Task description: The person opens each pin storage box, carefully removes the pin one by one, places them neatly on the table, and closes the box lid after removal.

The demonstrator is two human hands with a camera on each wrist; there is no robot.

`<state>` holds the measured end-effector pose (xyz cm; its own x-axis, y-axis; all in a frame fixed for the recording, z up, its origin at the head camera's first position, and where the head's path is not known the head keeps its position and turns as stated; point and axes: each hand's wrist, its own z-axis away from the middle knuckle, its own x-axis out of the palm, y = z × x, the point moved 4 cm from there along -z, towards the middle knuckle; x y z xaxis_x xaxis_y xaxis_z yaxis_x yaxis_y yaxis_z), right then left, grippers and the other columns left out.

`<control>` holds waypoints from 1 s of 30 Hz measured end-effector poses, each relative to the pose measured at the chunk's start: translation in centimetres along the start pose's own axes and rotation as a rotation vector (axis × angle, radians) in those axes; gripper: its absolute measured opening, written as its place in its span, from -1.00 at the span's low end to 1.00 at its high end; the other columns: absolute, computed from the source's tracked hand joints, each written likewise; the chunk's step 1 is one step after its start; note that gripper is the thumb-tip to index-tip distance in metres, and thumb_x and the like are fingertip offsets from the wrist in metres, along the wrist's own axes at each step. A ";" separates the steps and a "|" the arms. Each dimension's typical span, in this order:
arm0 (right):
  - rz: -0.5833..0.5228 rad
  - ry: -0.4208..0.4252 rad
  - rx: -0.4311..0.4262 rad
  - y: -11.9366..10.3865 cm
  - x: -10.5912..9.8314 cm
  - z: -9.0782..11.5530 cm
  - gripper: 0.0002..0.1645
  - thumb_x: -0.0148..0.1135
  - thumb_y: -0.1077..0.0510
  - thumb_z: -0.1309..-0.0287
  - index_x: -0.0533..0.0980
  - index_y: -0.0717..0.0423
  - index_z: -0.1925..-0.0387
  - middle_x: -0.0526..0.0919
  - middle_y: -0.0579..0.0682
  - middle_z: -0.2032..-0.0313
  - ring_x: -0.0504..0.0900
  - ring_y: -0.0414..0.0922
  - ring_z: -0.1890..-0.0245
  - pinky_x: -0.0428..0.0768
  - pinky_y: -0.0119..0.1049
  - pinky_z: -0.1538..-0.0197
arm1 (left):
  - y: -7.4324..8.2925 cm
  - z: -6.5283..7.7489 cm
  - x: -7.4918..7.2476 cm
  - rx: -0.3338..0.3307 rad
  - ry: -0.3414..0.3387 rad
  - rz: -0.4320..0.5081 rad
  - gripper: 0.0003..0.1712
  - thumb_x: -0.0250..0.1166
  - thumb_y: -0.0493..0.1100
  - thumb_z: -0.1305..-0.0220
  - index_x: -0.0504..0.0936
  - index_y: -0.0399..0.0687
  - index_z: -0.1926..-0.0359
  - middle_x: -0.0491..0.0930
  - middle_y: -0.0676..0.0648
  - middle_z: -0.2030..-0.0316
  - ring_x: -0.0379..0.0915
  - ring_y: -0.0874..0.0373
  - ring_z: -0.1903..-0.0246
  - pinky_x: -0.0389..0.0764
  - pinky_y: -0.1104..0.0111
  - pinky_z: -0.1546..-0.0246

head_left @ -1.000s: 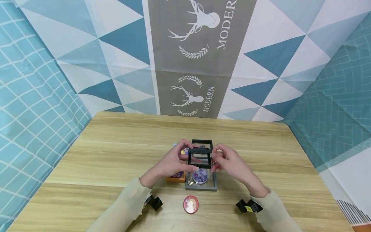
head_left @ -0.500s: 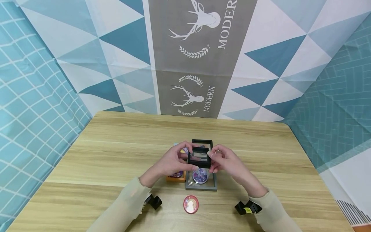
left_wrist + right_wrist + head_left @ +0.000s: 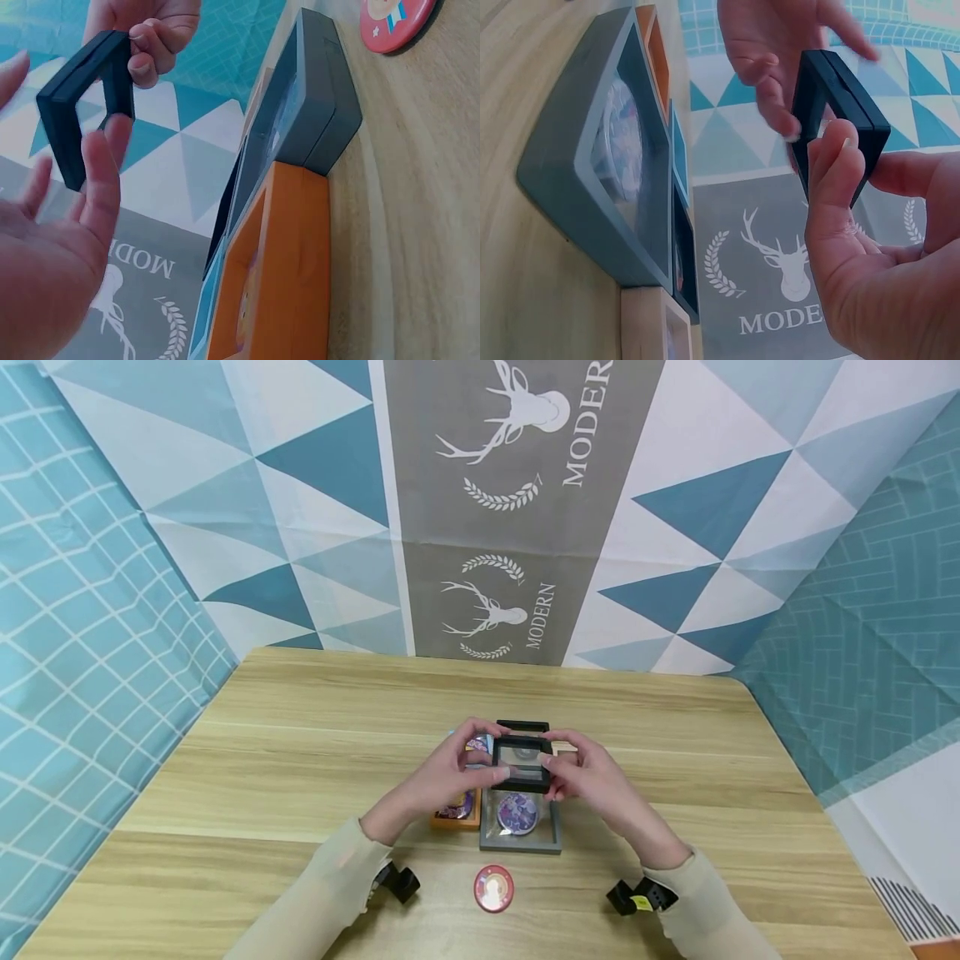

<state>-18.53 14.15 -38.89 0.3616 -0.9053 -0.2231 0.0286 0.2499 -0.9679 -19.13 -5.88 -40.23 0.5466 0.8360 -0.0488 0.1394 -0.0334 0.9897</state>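
Observation:
A small black display frame (image 3: 525, 787) with a clear middle is raised above the grey frame. Its two halves lie together, with a seam along the edge in the right wrist view. My right hand (image 3: 596, 781) pinches its right side between thumb and fingers. My left hand (image 3: 438, 781) is at the left side, its fingers spread and loosely extended. In the left wrist view the left fingers (image 3: 101, 180) reach past the frame and the thumb stands apart from it. Below lies a grey display frame (image 3: 520, 849) holding a purple round badge (image 3: 517, 813).
Left of the grey frame lies an orange frame (image 3: 454, 825) with a badge inside. Behind are a light blue frame (image 3: 201, 319) and another black frame (image 3: 522, 725). A pale frame (image 3: 643, 322) adjoins the grey one. A red round badge (image 3: 494, 889) lies on the wooden table (image 3: 315, 727).
A second ago a dark edge stood raised across the small black frame; now its halves lie together and it faces up more squarely. The left fingers have loosened from it.

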 end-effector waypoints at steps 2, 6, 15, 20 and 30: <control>0.003 0.010 -0.004 0.0 -0.1 0.0 -0.43 0.14 0.08 -0.19 0.25 0.16 -0.19 0.61 0.14 0.44 0.58 0.15 0.49 0.60 -0.15 0.37 | -0.1 0.0 -0.3 -0.059 0.043 -0.054 -0.44 0.22 -0.10 -0.21 0.21 -0.04 -0.17 0.43 -0.13 -0.04 0.50 -0.08 0.21 0.53 0.08 0.24; 0.000 0.011 -0.007 0.0 -0.2 0.0 -0.44 0.13 0.09 -0.20 0.25 0.16 -0.18 0.60 0.14 0.45 0.58 0.13 0.49 0.59 -0.23 0.40 | -0.4 -0.1 -0.5 -0.127 0.077 -0.129 -0.47 0.17 -0.09 -0.25 0.21 -0.01 -0.20 0.34 -0.13 -0.06 0.40 -0.23 0.32 0.49 0.03 0.32; 0.101 0.055 0.015 0.1 -0.4 0.0 -0.53 0.18 0.08 -0.15 0.33 0.09 -0.08 0.60 0.11 0.45 0.58 0.03 0.50 0.59 -0.04 0.35 | -1.1 -0.3 -0.5 -0.149 0.111 -0.077 -0.42 0.29 -0.05 -0.12 0.30 -0.01 -0.14 0.36 -0.15 0.00 0.48 0.00 0.32 0.52 0.02 0.26; 0.306 0.150 -0.011 0.1 -0.8 0.0 -0.65 0.28 0.00 -0.03 0.45 0.02 0.15 0.59 0.01 0.40 0.56 -0.09 0.51 0.60 -0.09 0.41 | -1.3 -0.3 0.3 -0.153 0.064 -0.068 -0.39 0.34 -0.01 -0.05 0.31 -0.05 -0.09 0.38 -0.17 0.03 0.49 -0.16 0.33 0.54 0.01 0.31; 0.583 0.088 -0.074 0.1 -2.7 0.2 -0.86 0.29 0.09 0.00 0.49 -0.02 0.40 0.54 -0.08 0.48 0.49 -0.15 0.54 0.52 -0.28 0.52 | -2.0 -0.1 1.2 -0.184 -0.056 -0.134 -0.45 0.25 0.02 -0.16 0.34 -0.13 -0.08 0.40 -0.13 0.03 0.53 0.03 0.28 0.52 0.05 0.26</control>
<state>-19.31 16.69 -38.39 0.2199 -0.6518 -0.7258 -0.2176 0.6925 -0.6878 -18.85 -4.79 -42.25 0.5787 0.7946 -0.1835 0.0635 0.1804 0.9815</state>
